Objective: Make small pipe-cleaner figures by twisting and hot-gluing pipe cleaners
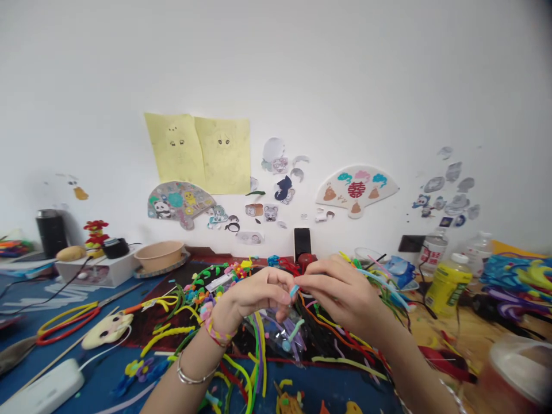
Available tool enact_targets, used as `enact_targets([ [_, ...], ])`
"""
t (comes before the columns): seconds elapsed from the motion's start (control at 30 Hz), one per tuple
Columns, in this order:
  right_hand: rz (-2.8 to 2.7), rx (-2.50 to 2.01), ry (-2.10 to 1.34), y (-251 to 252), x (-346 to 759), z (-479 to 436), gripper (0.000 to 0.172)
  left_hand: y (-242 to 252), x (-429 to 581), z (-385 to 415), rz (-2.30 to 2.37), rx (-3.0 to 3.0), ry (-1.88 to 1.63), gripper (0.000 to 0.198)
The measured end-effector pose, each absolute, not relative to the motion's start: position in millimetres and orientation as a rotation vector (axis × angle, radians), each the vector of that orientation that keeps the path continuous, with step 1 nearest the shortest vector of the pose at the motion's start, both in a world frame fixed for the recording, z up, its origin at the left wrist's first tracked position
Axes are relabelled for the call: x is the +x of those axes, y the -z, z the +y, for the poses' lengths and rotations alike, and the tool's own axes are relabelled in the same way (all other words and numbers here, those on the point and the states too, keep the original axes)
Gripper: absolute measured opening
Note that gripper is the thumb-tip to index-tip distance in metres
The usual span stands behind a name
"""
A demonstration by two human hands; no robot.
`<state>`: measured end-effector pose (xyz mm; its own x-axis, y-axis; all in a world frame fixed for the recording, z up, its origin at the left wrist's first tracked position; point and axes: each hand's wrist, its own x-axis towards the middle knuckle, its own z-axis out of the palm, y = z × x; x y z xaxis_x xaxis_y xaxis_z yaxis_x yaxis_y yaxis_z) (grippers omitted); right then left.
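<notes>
The right hand (340, 293) has its fingers pinched together on a thin teal fuzzy pipe cleaner (294, 291), its end pointing sideways at the left hand (252, 294), whose curled fingers sit just beside it, above the blue counter (99, 368).

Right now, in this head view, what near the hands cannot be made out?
Head view:
- Blue pipe cleaner: mostly hidden by the right hand.
- Red object: partly hidden by that hand, kind unclear.
- Clear plastic bag: contents blurred by glare.
- Translucent cup: cut off by the bottom-right edge.
</notes>
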<state>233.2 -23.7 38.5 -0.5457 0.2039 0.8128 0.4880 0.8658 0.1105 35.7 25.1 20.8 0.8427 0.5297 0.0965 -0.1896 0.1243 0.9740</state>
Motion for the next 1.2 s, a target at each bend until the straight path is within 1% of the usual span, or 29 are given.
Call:
enact_targets([
  [0.13,-2.083,-0.522,0.41,-41,223,-35,0.015,-24,38,19,0.276,1.313,-0.576,0.025],
  [0.33,-2.006,-0.593,0.405,-42,217,-42,0.017,-24,38,16,0.245,1.293,-0.583,0.024],
  [0.47,-1.87,-0.614,0.401,-40,209,-43,0.012,-24,37,15,0.22,1.297,-0.668,0.025],
  [0.6,-1.738,-0.619,0.44,-36,199,-47,0.013,-26,36,12,0.209,1.299,-0.734,0.026],
  [0.73,-1.697,-0.632,0.397,-32,191,-51,0.013,-26,38,8,0.19,1.281,-0.797,0.027],
  [0.83,-1.677,-0.624,0.345,-29,187,-52,0.013,-26,41,7,0.166,1.263,-0.859,0.025],
  [1.03,-1.633,-0.608,0.292,-23,178,-51,0.02,-24,52,1,0.123,1.103,-1.046,0.019],
  [1.2,-1.548,-0.617,0.267,-23,177,-52,0.013,-24,61,-7,0.19,1.056,-1.163,0.018],
])
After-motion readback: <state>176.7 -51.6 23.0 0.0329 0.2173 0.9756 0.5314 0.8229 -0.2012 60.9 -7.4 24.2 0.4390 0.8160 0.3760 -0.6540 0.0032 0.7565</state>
